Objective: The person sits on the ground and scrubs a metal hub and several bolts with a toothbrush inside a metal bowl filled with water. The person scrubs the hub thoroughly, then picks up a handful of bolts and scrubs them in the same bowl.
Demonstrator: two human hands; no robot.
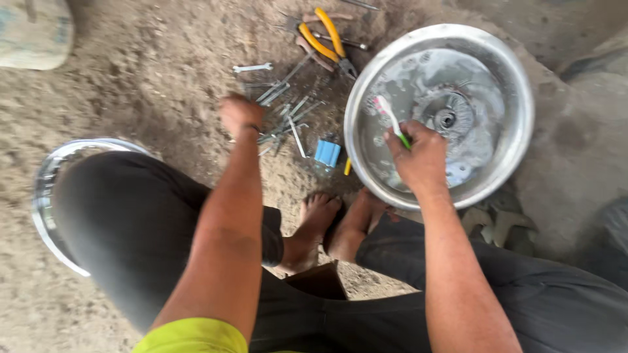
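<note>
Two hands busy: right hand (pixel 424 157) clamped on toothbrush (pixel 390 119) over soapy basin (pixel 517 98); left hand (pixel 239 114) down at spokes (pixel 288 114), grip unclear. Better short, light strokes.

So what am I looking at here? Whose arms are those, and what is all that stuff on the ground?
The camera sits on a person's head and looks down, so you see their own two arms, their knees and their bare feet. The person is sitting low on sandy ground.

The right hand holds a toothbrush with a white and green handle over a big shiny metal basin. In the basin there is soapy water and a round metal part.

The left hand reaches down to a pile of thin metal rods; whether it grips one is too blurred to tell. Nearby lie yellow-handled pliers, a small wrench and a little blue box. A shiny metal ring lies beside the left knee.
</note>
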